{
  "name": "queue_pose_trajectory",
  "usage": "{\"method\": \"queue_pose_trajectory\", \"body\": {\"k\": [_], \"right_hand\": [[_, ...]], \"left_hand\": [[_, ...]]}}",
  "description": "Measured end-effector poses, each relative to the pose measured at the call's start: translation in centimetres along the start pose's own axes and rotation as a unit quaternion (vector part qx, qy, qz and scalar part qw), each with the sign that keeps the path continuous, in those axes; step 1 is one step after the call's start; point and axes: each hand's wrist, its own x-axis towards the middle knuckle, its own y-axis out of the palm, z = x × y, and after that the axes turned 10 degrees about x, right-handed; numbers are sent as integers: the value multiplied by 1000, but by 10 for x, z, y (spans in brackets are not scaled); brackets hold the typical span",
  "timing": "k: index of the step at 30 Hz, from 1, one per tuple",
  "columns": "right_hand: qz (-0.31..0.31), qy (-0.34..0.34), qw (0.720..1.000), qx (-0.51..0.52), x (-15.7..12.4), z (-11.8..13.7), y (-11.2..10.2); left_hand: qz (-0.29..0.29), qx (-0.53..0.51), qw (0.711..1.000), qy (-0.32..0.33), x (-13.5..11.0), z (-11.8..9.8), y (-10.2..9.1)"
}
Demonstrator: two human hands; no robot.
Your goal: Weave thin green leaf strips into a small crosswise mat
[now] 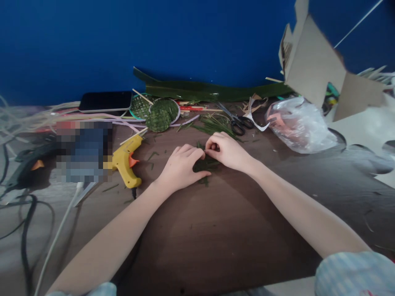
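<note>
A small piece of green leaf strips [207, 164], apparently woven, lies flat on the brown table between my hands. My left hand [182, 166] holds it down from the left, its fingers curled over it and its thumb stretched along the near side. From the right, my right hand [228, 151] pinches at its far edge, thumb and index finger pressed together on a thin leaf strip. The fingers hide much of the piece. Just beyond my hands lie loose cut leaf strips [216, 124] and black-handled scissors [236, 122].
A yellow glue gun [127, 161] lies left of my left hand, beside a blurred-out device with a white cable [58, 234]. Behind are round woven green pieces [162, 114], a phone [105, 101] and long leaves [200, 90]. Rightward sit a plastic bag [304, 127] and cut cardboard [317, 57].
</note>
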Motion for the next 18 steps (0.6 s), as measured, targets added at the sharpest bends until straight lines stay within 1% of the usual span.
{"method": "queue_pose_trajectory", "body": {"k": [5, 12, 18], "right_hand": [[-15, -7, 1000, -14, 0, -1, 3], [-42, 0, 999, -24, 0, -1, 7], [-56, 2, 998, -14, 0, -2, 8]], "left_hand": [[-4, 1, 1000, -5, -1, -1, 1], [-14, -3, 1000, -6, -2, -1, 3], [-9, -17, 1000, -16, -1, -2, 1]]}}
